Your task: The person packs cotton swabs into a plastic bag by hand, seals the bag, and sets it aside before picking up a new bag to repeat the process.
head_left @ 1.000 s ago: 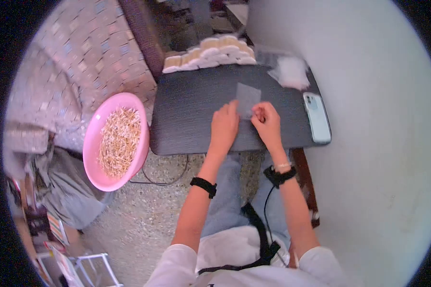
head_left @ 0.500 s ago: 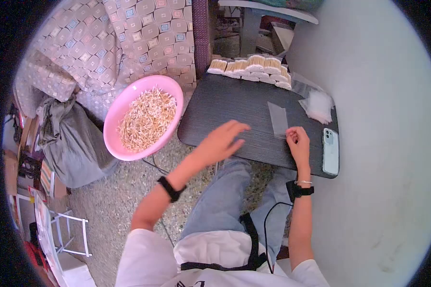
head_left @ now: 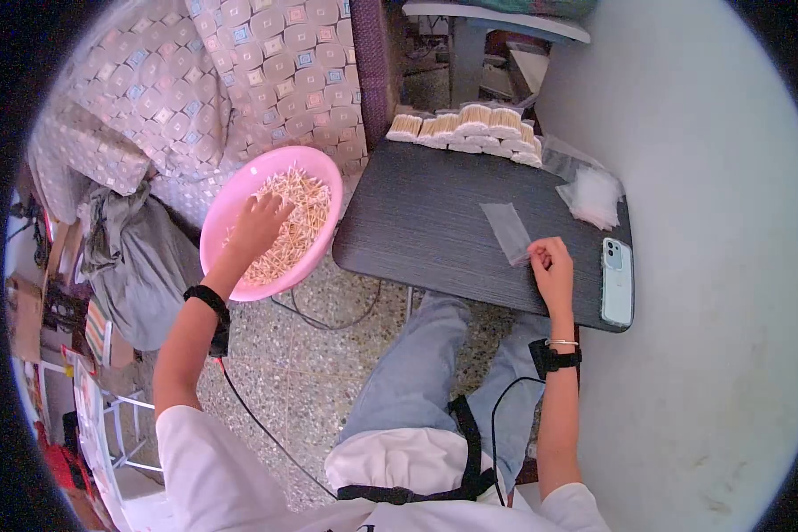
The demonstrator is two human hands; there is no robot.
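Left hand [head_left: 259,223] is down inside the pink basin [head_left: 230,206], fingers curled into the heap of cotton swabs [head_left: 301,217]; whether any are clamped in them cannot be told. Basin sits off the left edge of the dark table [head_left: 417,230], well apart from the bag. Right hand [head_left: 551,266] rests at the table's near edge, thumb and forefinger pinched together on the near end of the small clear bag [head_left: 507,229]. The bag lies flat, long axis running away from the person, tilted slightly left. Bundled swab packs [head_left: 470,124] line the far edge; spare bags [head_left: 591,197] and phone [head_left: 618,280] lie to the right.
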